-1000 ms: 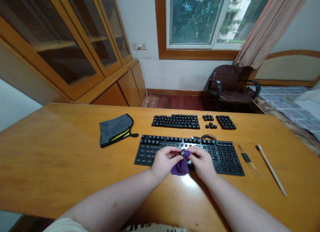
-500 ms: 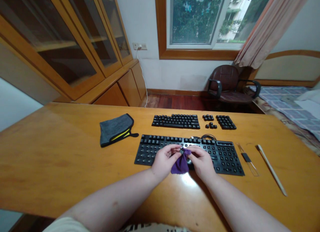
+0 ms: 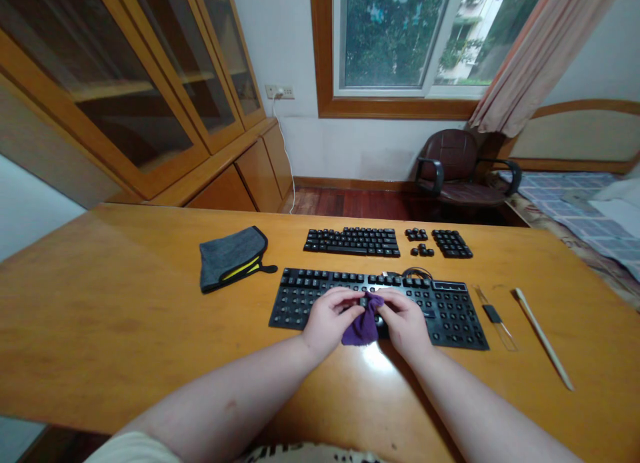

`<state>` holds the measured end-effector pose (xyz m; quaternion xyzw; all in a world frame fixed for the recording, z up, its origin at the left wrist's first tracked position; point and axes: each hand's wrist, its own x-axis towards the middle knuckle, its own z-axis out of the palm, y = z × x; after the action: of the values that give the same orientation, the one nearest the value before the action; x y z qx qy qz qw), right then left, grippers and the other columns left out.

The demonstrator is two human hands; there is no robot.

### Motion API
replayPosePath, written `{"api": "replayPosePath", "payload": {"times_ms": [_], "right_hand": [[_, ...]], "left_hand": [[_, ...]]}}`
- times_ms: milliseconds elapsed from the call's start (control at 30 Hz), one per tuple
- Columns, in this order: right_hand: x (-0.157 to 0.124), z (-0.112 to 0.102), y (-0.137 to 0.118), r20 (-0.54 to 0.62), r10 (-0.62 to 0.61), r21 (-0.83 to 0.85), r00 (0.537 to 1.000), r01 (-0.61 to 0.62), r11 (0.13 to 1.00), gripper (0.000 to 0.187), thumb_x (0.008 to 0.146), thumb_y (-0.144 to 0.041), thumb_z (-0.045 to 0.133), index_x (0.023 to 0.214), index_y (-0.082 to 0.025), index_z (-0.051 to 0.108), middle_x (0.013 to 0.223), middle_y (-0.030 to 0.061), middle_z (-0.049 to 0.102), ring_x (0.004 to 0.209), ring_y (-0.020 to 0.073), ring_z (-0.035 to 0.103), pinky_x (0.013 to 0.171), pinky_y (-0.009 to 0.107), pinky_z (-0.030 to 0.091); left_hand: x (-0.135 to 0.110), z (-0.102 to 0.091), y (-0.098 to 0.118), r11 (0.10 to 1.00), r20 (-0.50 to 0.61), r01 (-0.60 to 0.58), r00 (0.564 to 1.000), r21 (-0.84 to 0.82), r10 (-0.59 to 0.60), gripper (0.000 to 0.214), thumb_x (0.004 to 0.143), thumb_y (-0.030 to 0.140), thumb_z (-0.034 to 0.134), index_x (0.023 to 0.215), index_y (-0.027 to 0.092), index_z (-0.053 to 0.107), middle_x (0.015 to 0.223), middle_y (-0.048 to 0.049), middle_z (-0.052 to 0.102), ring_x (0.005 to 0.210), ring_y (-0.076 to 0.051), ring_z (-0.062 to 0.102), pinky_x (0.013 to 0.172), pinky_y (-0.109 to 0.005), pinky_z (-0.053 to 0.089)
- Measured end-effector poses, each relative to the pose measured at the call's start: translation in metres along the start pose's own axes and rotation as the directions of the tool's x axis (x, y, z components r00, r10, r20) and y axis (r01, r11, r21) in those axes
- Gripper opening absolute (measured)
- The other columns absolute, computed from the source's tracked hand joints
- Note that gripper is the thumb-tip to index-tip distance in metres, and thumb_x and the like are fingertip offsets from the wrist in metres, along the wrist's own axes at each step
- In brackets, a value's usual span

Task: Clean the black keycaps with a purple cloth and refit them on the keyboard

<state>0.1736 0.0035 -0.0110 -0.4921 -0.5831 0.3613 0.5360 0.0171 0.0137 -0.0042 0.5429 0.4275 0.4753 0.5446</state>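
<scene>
Over the middle of a black keyboard [image 3: 457,316], both hands are close together at a small purple cloth [image 3: 362,330]. My right hand [image 3: 407,323] is closed, pinching the cloth's bunched upper part between thumb and fingers. Thumb and fingertips of my left hand [image 3: 327,322] are closed on a small dark keycap [image 3: 363,302], partly hidden by the cloth and fingers. The cloth hangs down between the hands. Many of the keyboard's switches are bare, while its upper rows still carry caps.
Behind the keyboard lie removed keycaps [image 3: 350,242] in groups, with a number-pad block [image 3: 451,244] at their right. A folded grey cloth [image 3: 231,255] is on the left. On the right are a wire keycap puller [image 3: 493,314] and a thin pale stick-like brush [image 3: 544,340].
The fingertips have shifted slightly, and the purple cloth is now drawn further over the keycap. Both arms stay in nearly the same place.
</scene>
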Motion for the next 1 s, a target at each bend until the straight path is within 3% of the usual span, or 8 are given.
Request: {"api": "replayPosePath", "payload": {"times_ms": [167, 300, 600, 800, 1000], "right_hand": [[0.0007, -0.0022, 0.0001, 0.09, -0.034, -0.016, 0.995, 0.036, 0.999, 0.014, 0.074, -0.024, 0.062, 0.085, -0.024, 0.071, 0.086, 0.0063, 0.068, 0.082, 0.0201, 0.062, 0.077, 0.036, 0.05], [0.0007, -0.0031, 0.0029, 0.163, -0.057, -0.007, 0.985, 0.059, 0.998, 0.021, 0.071, -0.023, 0.066, 0.092, -0.026, 0.07, 0.088, 0.0061, 0.067, 0.084, 0.0202, 0.061, 0.077, 0.036, 0.05], [0.001, -0.0022, 0.0023, 0.084, -0.057, 0.071, 0.995, 0.051, 0.996, 0.006, 0.068, -0.02, 0.068, 0.068, -0.026, 0.071, 0.07, 0.003, 0.068, 0.068, 0.0177, 0.062, 0.065, 0.031, 0.051], [0.0016, -0.0037, -0.0015, 0.044, -0.047, 0.002, 0.998, 0.047, 0.999, 0.007, 0.07, -0.022, 0.064, 0.067, -0.023, 0.071, 0.069, 0.0046, 0.067, 0.069, 0.0185, 0.062, 0.066, 0.032, 0.051], [-0.0004, -0.0021, 0.001, 0.094, -0.042, -0.007, 0.995, 0.043, 0.999, 0.01, 0.068, -0.019, 0.068, 0.076, -0.023, 0.071, 0.076, 0.0042, 0.068, 0.076, 0.0187, 0.062, 0.071, 0.032, 0.051]], "left_hand": [[-0.0012, 0.0009, -0.0027, 0.99, -0.023, 0.104, 0.994, -0.094, -0.107, 0.018, 0.064, 0.016, 0.067, 0.082, 0.014, 0.064, 0.079, -0.0047, 0.067, 0.076, -0.016, 0.063, 0.077, -0.031, 0.051], [-0.0012, 0.0001, -0.0013, 0.993, -0.064, 0.113, 0.991, -0.041, -0.115, 0.011, 0.061, 0.016, 0.069, 0.071, 0.014, 0.066, 0.075, -0.0042, 0.069, 0.073, -0.017, 0.064, 0.074, -0.029, 0.051], [-0.002, -0.0008, -0.0015, 0.991, -0.065, 0.133, 0.989, 0.014, -0.132, 0.009, 0.06, 0.018, 0.07, 0.069, 0.015, 0.07, 0.074, -0.0058, 0.07, 0.072, -0.019, 0.065, 0.074, -0.03, 0.051], [-0.0018, -0.0012, -0.0051, 0.992, -0.06, 0.121, 0.991, -0.019, -0.122, 0.01, 0.06, 0.019, 0.07, 0.07, 0.016, 0.07, 0.077, -0.006, 0.071, 0.075, -0.019, 0.065, 0.076, -0.03, 0.051], [-0.0006, -0.0001, -0.0007, 0.998, -0.074, 0.055, 0.996, 0.013, -0.054, 0.006, 0.062, 0.014, 0.068, 0.067, 0.015, 0.07, 0.076, -0.0059, 0.07, 0.075, -0.018, 0.064, 0.077, -0.03, 0.05]]}}
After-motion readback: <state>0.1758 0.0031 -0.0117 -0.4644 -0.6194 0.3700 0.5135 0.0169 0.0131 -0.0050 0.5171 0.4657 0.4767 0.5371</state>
